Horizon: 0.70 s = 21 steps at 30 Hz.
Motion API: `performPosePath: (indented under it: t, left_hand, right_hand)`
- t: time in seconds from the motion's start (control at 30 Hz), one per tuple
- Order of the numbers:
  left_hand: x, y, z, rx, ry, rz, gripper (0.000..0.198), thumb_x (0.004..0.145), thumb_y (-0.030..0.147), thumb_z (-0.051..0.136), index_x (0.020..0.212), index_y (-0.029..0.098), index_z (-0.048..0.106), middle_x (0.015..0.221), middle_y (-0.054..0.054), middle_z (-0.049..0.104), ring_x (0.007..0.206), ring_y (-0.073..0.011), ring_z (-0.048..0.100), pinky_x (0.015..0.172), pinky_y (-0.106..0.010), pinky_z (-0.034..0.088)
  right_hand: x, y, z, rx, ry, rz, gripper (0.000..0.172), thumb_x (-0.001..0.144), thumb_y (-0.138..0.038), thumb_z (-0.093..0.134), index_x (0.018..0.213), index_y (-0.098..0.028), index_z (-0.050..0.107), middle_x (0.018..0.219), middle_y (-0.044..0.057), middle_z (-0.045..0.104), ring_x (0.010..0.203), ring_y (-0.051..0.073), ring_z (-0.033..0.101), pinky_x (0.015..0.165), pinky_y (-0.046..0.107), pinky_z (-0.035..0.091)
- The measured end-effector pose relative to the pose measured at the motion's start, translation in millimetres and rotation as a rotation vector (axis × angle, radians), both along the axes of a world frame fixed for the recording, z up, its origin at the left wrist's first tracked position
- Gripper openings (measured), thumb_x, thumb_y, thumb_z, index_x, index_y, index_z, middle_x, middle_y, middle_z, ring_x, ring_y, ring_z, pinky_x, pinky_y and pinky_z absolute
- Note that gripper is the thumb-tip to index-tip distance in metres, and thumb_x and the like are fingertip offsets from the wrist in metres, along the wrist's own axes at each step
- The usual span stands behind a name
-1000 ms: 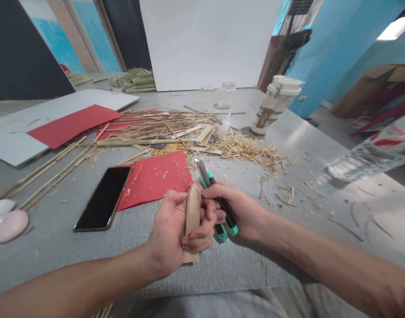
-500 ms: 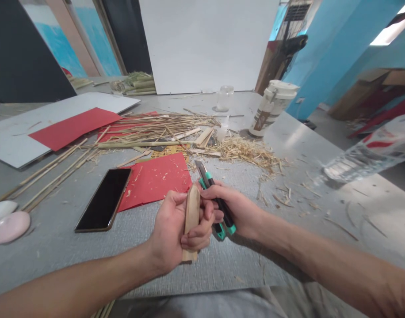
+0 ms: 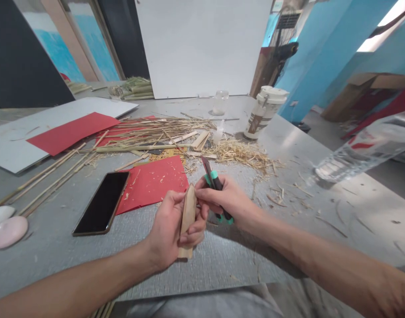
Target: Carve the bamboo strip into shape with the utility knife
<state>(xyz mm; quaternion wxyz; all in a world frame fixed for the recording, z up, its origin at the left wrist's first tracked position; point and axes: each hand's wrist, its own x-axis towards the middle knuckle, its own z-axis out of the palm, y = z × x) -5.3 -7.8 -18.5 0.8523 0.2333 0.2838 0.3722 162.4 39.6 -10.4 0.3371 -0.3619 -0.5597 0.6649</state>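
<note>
My left hand (image 3: 169, 229) is closed around a flat strip of pale wood (image 3: 188, 216), which stands tilted with its tapered end up. In my right hand (image 3: 234, 198) is a black and green utility knife (image 3: 216, 182), its blade pointing up and away from me. The thumb and fingertips of my right hand meet the upper edge of the wood strip. Just beyond both hands lies a red paper sheet (image 3: 156, 183) sprinkled with shavings.
A phone (image 3: 102, 203) lies left of the red sheet. Behind are thin dry stalks (image 3: 149, 128) and a heap of straw shavings (image 3: 242, 154). A white cup (image 3: 265, 112), a glass jar (image 3: 219, 104) and a plastic bottle (image 3: 361, 148) stand farther back and right.
My right hand has turned the utility knife more upright while its fingertips stay by the wood tip. The strip tilts slightly more to the right, still in my left hand. The view has shifted slightly.
</note>
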Motion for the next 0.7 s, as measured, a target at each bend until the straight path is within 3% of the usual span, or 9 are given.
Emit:
performPosePath:
  t: [0.3, 0.7]
  left_hand:
    - [1.6, -0.3, -4.3, 0.024, 0.091, 0.039, 0.049, 0.096, 0.048, 0.039, 0.076, 0.014, 0.067, 0.048, 0.004, 0.043, 0.036, -0.0081, 0.027, 0.040, -0.020, 0.024]
    - [2.0, -1.6, -2.3, 0.015, 0.121, 0.056, 0.047, 0.098, 0.042, 0.035, 0.076, 0.015, 0.067, 0.047, 0.004, 0.042, 0.035, -0.0081, 0.028, 0.041, -0.020, 0.026]
  right_hand:
    - [-0.9, -1.9, 5.4, 0.084, -0.047, -0.031, 0.012, 0.087, -0.025, 0.070, 0.075, -0.021, 0.068, 0.051, -0.004, 0.063, 0.043, 0.008, 0.044, 0.045, 0.023, 0.029]
    - [-1.0, -1.3, 4.8, 0.093, -0.038, -0.073, 0.011, 0.085, -0.028, 0.071, 0.076, -0.022, 0.068, 0.054, -0.005, 0.064, 0.043, 0.007, 0.042, 0.045, 0.025, 0.029]
